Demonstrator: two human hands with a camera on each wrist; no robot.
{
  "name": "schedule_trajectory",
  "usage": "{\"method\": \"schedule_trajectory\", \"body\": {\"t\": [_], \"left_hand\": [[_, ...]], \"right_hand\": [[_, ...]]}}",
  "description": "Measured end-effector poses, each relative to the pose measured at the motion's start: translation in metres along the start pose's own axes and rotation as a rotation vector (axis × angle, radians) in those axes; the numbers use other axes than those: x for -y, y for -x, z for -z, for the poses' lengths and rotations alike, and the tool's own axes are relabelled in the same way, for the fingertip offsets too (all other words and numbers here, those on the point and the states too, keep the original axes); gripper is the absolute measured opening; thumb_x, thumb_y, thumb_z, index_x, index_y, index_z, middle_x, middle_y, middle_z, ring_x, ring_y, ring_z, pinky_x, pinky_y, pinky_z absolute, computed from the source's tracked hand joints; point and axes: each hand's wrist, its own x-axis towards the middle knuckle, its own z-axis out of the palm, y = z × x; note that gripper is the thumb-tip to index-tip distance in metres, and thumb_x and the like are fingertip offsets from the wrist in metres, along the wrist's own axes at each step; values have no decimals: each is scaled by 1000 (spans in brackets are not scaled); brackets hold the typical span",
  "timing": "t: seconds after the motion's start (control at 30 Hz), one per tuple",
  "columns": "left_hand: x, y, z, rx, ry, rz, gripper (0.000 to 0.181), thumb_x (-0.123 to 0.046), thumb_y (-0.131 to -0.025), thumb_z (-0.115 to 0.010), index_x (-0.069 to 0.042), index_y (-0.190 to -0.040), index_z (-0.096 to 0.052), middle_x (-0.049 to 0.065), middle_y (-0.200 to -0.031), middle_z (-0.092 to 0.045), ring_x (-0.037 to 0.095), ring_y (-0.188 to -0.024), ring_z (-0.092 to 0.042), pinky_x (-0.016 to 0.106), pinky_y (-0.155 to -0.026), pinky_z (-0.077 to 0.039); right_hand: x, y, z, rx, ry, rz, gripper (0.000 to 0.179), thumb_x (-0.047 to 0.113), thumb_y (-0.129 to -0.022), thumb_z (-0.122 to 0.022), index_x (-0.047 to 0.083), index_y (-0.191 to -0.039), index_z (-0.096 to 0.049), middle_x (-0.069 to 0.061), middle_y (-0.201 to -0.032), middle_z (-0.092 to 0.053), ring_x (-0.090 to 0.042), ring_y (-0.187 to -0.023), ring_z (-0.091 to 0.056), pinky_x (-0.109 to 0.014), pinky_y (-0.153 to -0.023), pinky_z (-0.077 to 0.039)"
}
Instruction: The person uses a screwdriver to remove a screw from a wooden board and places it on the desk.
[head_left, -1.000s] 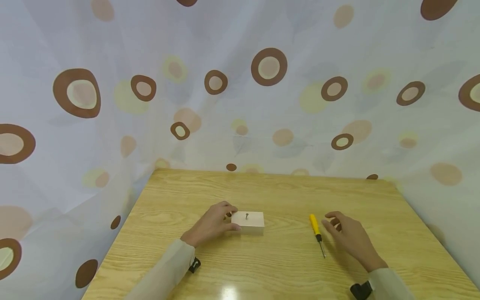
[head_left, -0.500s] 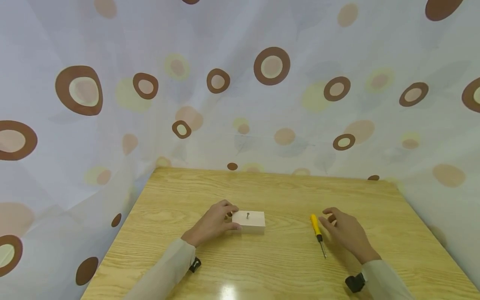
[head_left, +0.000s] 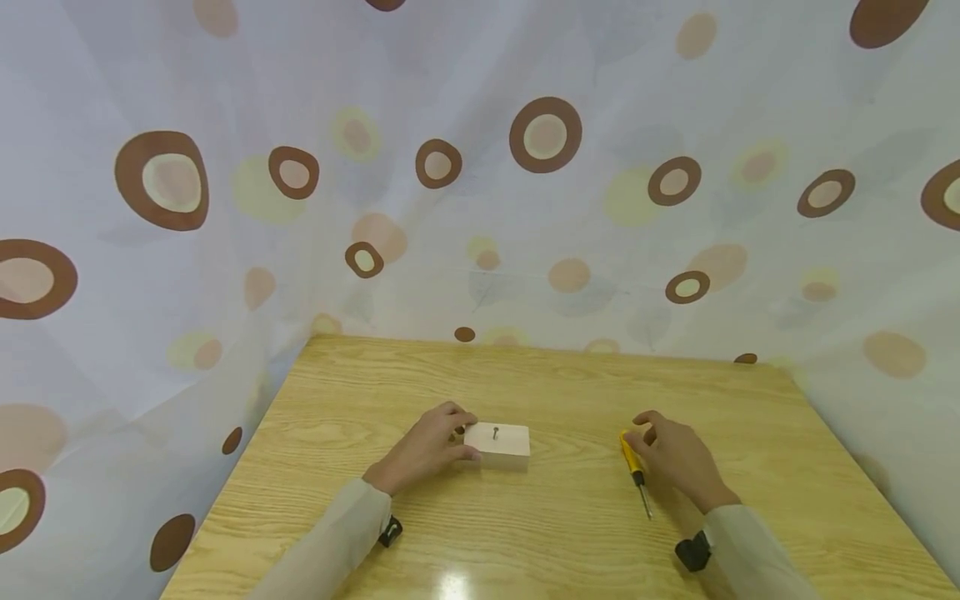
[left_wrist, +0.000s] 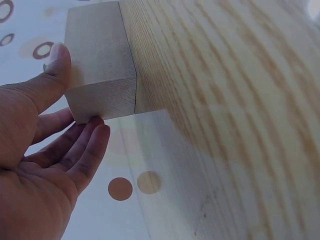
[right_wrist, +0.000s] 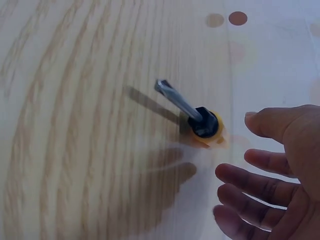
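A pale wooden block (head_left: 506,446) lies on the table, and a screw (head_left: 496,433) stands upright from its top. My left hand (head_left: 427,446) grips the block's left end, thumb on the near side and fingers at the back; the left wrist view shows the thumb and fingertips against the block (left_wrist: 97,45). To the right lies a screwdriver (head_left: 636,471) with a yellow handle and black collar, its metal tip pointing toward me. My right hand (head_left: 678,458) hovers over the handle, fingers loosely bent. In the right wrist view its fingertips are apart from the screwdriver (right_wrist: 205,122).
The wood-grain table (head_left: 555,533) ends at a white curtain (head_left: 570,225) with brown and yellow circles, which closes in the back and both sides. Black bands (head_left: 693,552) sit at both sleeve cuffs.
My right hand has moved left, from beside the screwdriver to over its handle. The left hand and the block have stayed in place.
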Motion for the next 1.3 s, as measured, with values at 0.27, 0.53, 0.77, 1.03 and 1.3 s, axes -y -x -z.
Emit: {"method": "schedule_trajectory", "body": {"t": [0.27,0.53,0.77,1.03,1.3], "left_hand": [[1,0,-1,-8,15,2,57,-41,-82,-70,-6,-126,-60,5,-115,-56,19,-98,-59,24,-80,-51],[0,1,0,7,7,0,56,-39,-82,-70,-5,-126,-60,8,-116,-55,18,-98,-59,24,-81,-52],[0,1,1,13,-22,-14,57,-39,-86,-66,-4,-130,-57,7,-120,-55,16,-100,-58,23,-82,-51],[-1,1,2,34,-27,7,56,-40,-86,-66,-5,-130,-57,6,-119,-54,16,-101,-58,23,-83,-50],[1,2,2,51,-40,9,61,-42,-88,-63,-2,-134,-53,6,-122,-53,17,-103,-57,24,-83,-50]], "right_hand": [[-2,-9,-10,8,22,12,51,41,-94,-59,2,-127,-54,-4,-87,-68,-12,-64,-60,-33,-55,-50],[-4,-15,-15,59,10,-11,58,41,-94,-59,-1,-131,-46,-1,-81,-64,-10,-58,-53,-29,-52,-45],[-3,-15,-16,82,-13,-31,51,40,-94,-60,-1,-124,-52,-9,-92,-65,-18,-70,-59,-36,-59,-50],[-5,-16,-16,82,-25,-41,38,30,-94,-62,-2,-116,-60,-17,-100,-65,-25,-82,-62,-41,-68,-53],[-2,-16,-10,46,-103,-18,34,26,-93,-63,-1,-113,-64,-14,-97,-68,-22,-80,-64,-35,-64,-53]]}}
